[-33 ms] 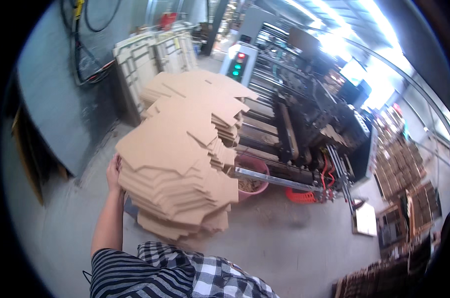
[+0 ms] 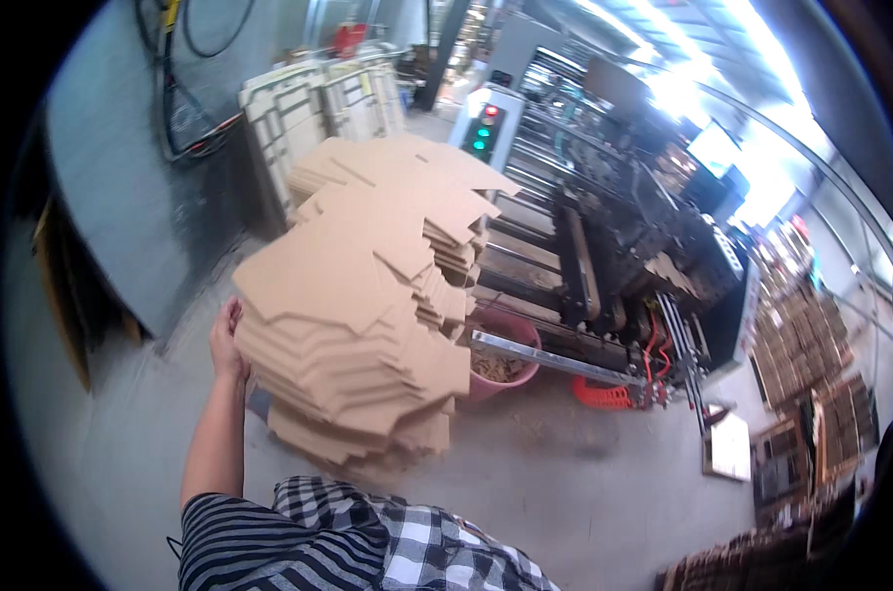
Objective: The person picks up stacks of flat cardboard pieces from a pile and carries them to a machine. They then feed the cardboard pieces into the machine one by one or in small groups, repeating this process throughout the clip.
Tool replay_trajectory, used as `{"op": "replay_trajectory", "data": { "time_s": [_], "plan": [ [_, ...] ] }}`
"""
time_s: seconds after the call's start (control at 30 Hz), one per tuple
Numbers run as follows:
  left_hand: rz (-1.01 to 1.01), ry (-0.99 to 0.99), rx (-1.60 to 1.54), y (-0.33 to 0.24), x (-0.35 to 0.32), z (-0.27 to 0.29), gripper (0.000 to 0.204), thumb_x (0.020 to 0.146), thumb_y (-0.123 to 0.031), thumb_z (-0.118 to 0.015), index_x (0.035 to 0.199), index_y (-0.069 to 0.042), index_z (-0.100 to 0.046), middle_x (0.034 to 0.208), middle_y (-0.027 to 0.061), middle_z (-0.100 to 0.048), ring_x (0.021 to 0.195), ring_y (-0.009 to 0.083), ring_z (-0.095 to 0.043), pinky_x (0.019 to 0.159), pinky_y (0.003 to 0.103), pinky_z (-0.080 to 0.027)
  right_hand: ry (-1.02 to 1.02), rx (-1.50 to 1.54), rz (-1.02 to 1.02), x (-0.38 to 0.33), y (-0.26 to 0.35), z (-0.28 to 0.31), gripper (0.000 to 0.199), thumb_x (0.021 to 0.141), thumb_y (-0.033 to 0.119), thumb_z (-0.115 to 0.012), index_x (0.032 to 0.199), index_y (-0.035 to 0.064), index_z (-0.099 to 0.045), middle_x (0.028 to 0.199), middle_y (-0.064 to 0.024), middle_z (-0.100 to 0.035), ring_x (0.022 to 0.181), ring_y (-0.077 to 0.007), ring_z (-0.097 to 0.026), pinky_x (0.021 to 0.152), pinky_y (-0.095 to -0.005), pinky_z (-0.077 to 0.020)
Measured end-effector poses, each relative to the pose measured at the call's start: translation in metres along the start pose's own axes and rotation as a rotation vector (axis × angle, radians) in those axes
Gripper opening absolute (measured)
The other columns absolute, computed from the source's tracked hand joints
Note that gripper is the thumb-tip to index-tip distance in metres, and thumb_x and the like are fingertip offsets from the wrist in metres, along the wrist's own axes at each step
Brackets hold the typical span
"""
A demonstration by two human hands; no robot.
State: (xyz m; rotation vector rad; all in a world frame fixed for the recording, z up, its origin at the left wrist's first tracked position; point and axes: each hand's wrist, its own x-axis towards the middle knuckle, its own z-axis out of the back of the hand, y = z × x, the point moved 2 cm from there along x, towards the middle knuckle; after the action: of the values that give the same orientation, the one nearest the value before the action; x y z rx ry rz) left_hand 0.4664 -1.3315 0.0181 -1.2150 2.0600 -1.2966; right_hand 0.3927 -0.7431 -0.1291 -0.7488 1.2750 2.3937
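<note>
A tall stack of die-cut brown cardboard sheets [image 2: 328, 256] stands in front of me, its layers fanned and uneven, with slots and notches along the edges. At the near left edge of this stack is my left hand [image 2: 227, 340]. Its fingers point up, stretched out along the cardboard edges, and the palm side faces the sheets. Whether the fingertips press on the cardboard is hard to make out. My right hand does not show.
Right of the stack is a machine with rollers [image 2: 579, 266], a metal rail [image 2: 555, 359] and a lit control box [image 2: 486, 128]. Beneath the rail stand a pink tub [image 2: 510, 379] of scraps and a red basket [image 2: 601, 394]. Framed boards [image 2: 284, 123] lean behind; bundled cardboard [image 2: 801, 345] lies far right.
The surroundings sit slightly further right in the picture. My left hand shows a little more fully beside the stack's edge.
</note>
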Motion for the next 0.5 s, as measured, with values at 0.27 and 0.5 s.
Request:
{"op": "replay_trajectory", "data": {
  "time_s": [0.27, 0.5],
  "plan": [
    [-0.231, -0.223, 0.066, -0.112, -0.092, -0.063, 0.058, 0.081, -0.042, -0.04, 0.121, -0.002, -0.03, 0.12, 0.0149, -0.036, 0.11, 0.025, -0.036, 0.091, 0.035, -0.026, 0.201, -0.092, 0.492, 0.108, 0.154, 0.057, 0.043, 0.08, 0.034, -0.045, 0.11, 0.0026, -0.045, 0.1, -0.0097, -0.052, 0.083, -0.0178, -0.052, 0.066, -0.0285, -0.0412],
    [-0.201, -0.208, 0.38, -0.157, -0.099, -0.11, 0.053, 0.078, -0.035, -0.048, 0.116, 0.0, -0.036, 0.112, 0.0124, -0.043, 0.099, 0.0211, -0.045, 0.084, 0.03, -0.034, 0.334, 0.112, 1.084, 0.118, 0.435, 0.021, 0.045, 0.078, 0.036, -0.046, 0.108, 0.0026, -0.046, 0.099, -0.0096, -0.052, 0.082, -0.0176, -0.051, 0.063, -0.0286, -0.041]
  ]
}}
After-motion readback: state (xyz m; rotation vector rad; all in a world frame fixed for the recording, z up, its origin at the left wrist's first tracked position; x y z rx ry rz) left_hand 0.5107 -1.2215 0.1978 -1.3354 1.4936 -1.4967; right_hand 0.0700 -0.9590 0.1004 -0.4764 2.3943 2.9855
